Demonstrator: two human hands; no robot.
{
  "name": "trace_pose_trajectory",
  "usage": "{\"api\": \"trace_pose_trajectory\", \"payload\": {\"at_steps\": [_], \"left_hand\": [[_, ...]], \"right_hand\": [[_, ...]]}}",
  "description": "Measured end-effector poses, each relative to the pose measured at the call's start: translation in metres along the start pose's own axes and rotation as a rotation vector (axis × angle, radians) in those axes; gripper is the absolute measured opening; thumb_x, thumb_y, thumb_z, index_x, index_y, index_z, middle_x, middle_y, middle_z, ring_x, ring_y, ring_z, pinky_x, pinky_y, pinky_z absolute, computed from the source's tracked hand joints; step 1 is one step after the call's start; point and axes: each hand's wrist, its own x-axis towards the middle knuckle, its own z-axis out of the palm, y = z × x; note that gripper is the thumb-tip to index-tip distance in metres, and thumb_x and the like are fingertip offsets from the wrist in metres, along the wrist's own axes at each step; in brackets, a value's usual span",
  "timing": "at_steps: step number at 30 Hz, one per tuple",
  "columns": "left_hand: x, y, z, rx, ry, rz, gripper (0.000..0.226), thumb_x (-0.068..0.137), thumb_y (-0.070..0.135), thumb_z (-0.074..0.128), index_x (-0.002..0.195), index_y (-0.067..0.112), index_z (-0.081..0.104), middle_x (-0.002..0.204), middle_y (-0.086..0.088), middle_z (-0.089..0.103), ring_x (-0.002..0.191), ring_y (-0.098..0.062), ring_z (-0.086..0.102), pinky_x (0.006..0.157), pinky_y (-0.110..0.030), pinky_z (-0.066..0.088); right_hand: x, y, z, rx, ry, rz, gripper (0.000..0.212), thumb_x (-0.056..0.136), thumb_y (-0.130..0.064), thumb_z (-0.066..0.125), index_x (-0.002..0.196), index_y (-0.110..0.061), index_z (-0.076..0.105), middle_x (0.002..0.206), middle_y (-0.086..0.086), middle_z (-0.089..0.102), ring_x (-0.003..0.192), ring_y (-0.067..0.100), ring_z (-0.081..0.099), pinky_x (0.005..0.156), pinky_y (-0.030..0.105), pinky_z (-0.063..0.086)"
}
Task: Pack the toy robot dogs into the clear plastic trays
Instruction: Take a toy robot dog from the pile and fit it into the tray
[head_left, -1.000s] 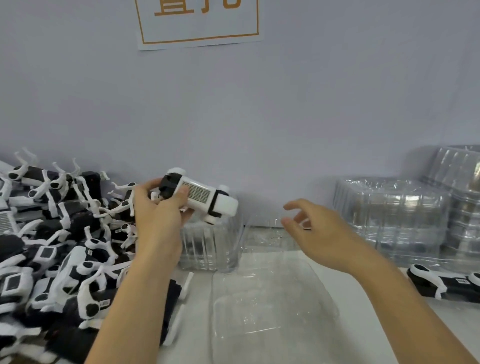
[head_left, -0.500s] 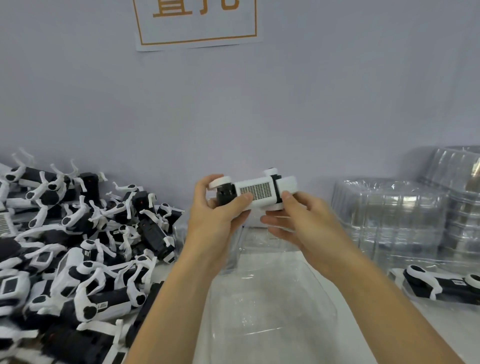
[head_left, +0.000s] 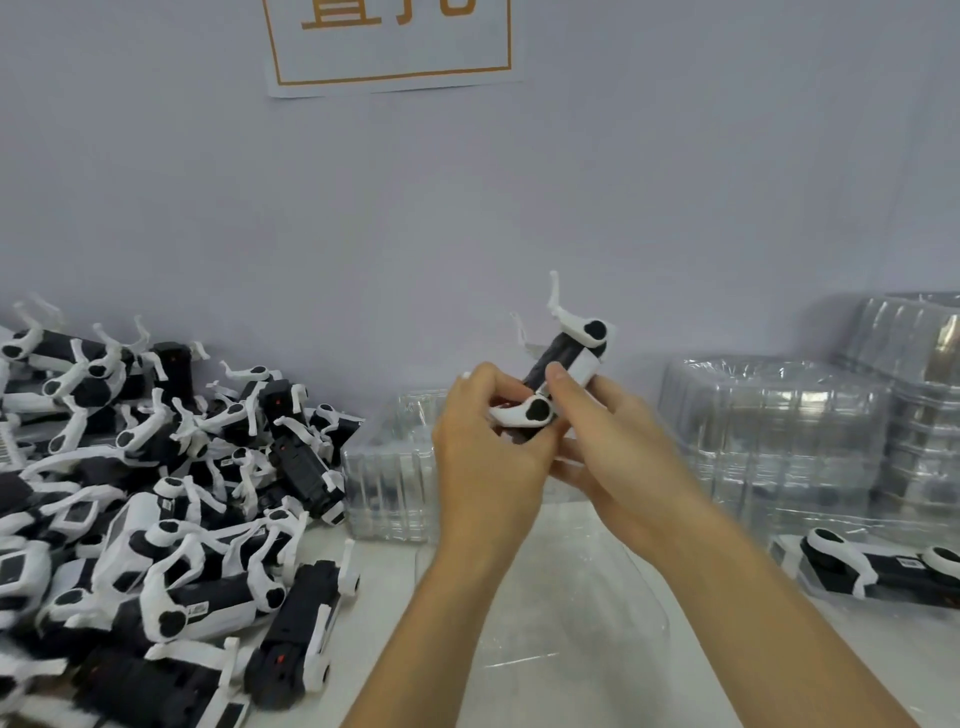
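Black-and-white toy robot dog sits gripped by both hands, left hand at 9 o'clock, right hand at 3, above the clear plastic tray. At 9 o'clock, a heap of toy dogs; at 2 o'clock, stacked clear trays.

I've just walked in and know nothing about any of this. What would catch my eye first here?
Probably the big heap of black-and-white toy robot dogs sprawled on the left, legs sticking out every way. At the centre, the left hand and right hand together hold one toy dog up, tilted, its thin legs pointing toward the wall. Stacks of clear plastic trays gleam on the right against the wall.
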Motion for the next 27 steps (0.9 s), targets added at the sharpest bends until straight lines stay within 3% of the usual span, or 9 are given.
{"api": "trace_pose_trajectory", "payload": {"at_steps": [4,9,12,14,17,19,22,25,27], "left_hand": [[0.0,0.0,-0.003,0.08,-0.132,0.135,0.024,0.075,0.005,0.08,0.089,0.021,0.069,0.092,0.005,0.066,0.092,-0.016,0.065,0.079,-0.028,0.056],[0.006,0.004,-0.016,0.112,-0.301,0.175,0.028,0.078,0.017,0.083,0.104,0.028,0.078,0.102,0.015,0.074,0.104,-0.004,0.067,0.093,-0.033,0.054],[0.006,0.01,-0.019,0.076,-0.42,0.122,0.022,0.083,0.026,0.08,0.104,0.035,0.078,0.105,0.022,0.074,0.11,0.002,0.065,0.098,-0.033,0.05],[0.006,0.013,-0.018,0.029,-0.383,0.109,0.013,0.086,0.03,0.075,0.096,0.038,0.079,0.102,0.022,0.074,0.11,0.002,0.064,0.094,-0.03,0.051],[0.01,0.014,-0.018,-0.042,-0.184,0.096,0.011,0.092,0.023,0.071,0.09,0.031,0.078,0.096,0.017,0.075,0.099,-0.002,0.067,0.079,-0.015,0.051],[0.014,0.013,-0.022,-0.052,-0.084,0.072,0.011,0.094,0.019,0.069,0.095,0.029,0.073,0.1,0.015,0.073,0.096,-0.003,0.066,0.078,-0.014,0.05],[0.017,0.01,-0.032,-0.089,-0.062,-0.034,0.022,0.095,0.024,0.066,0.115,0.033,0.065,0.117,0.014,0.065,0.102,-0.005,0.066,0.087,-0.029,0.056],[0.022,0.012,-0.041,-0.162,-0.136,-0.188,0.027,0.099,0.027,0.058,0.124,0.038,0.063,0.122,0.012,0.065,0.103,-0.008,0.068,0.085,-0.031,0.058],[0.023,0.013,-0.047,-0.223,-0.227,-0.262,0.027,0.102,0.02,0.054,0.122,0.033,0.067,0.117,0.007,0.07,0.101,-0.015,0.07,0.078,-0.029,0.058]], "right_hand": [[0.001,0.001,-0.005,0.014,0.114,-0.015,0.021,0.098,-0.029,0.062,0.111,-0.014,0.068,0.095,0.006,0.077,0.087,0.022,0.075,0.066,0.029,0.057],[0.004,0.001,-0.009,-0.031,0.215,-0.043,0.018,0.097,-0.028,0.062,0.108,-0.014,0.067,0.095,0.006,0.077,0.089,0.023,0.075,0.08,0.043,0.062],[0.008,0.001,-0.018,-0.034,0.274,-0.033,0.022,0.1,-0.023,0.057,0.108,-0.004,0.065,0.101,0.012,0.075,0.096,0.029,0.073,0.085,0.045,0.06],[0.01,0.001,-0.024,-0.073,0.289,-0.003,0.022,0.1,-0.018,0.056,0.105,0.0,0.066,0.1,0.015,0.075,0.097,0.029,0.072,0.082,0.042,0.061],[0.012,0.003,-0.031,-0.183,0.285,0.038,0.019,0.092,-0.014,0.057,0.102,0.0,0.065,0.097,0.018,0.073,0.089,0.027,0.072,0.077,0.039,0.061],[0.013,0.004,-0.033,-0.291,0.262,0.048,0.018,0.088,-0.018,0.059,0.099,-0.004,0.062,0.095,0.018,0.07,0.086,0.029,0.07,0.073,0.038,0.056],[0.009,0.003,-0.031,-0.386,0.142,0.03,0.013,0.088,-0.019,0.062,0.102,-0.017,0.061,0.098,0.012,0.073,0.087,0.027,0.073,0.06,0.03,0.054],[0.003,0.0,-0.03,-0.516,-0.09,-0.026,0.014,0.093,-0.023,0.066,0.104,-0.018,0.06,0.087,0.005,0.073,0.077,0.02,0.072,0.069,0.032,0.059],[0.0,-0.002,-0.03,-0.655,-0.21,-0.064,0.013,0.093,-0.022,0.066,0.101,-0.016,0.059,0.076,0.002,0.067,0.067,0.016,0.067,0.066,0.029,0.056]]}}
